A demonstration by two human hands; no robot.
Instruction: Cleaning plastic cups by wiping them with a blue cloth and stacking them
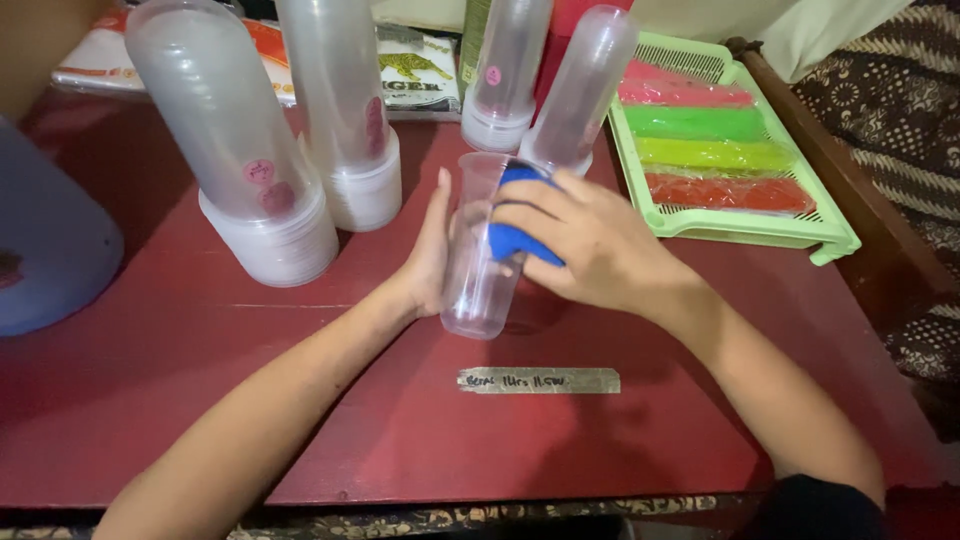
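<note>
My left hand (pixel 432 255) gripped the clear plastic cup (pixel 480 250), long axis near upright, mouth tilted away; right hand (pixel 590 240) fingers clenched a blue cloth (pixel 515 245) against it.

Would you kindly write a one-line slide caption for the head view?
Left hand steadies a clear plastic cup while the right hand presses a blue cloth against it, on a red table.

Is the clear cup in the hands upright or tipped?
Tipped. The clear cup leans, its mouth toward the blue cloth in the right hand.
</note>
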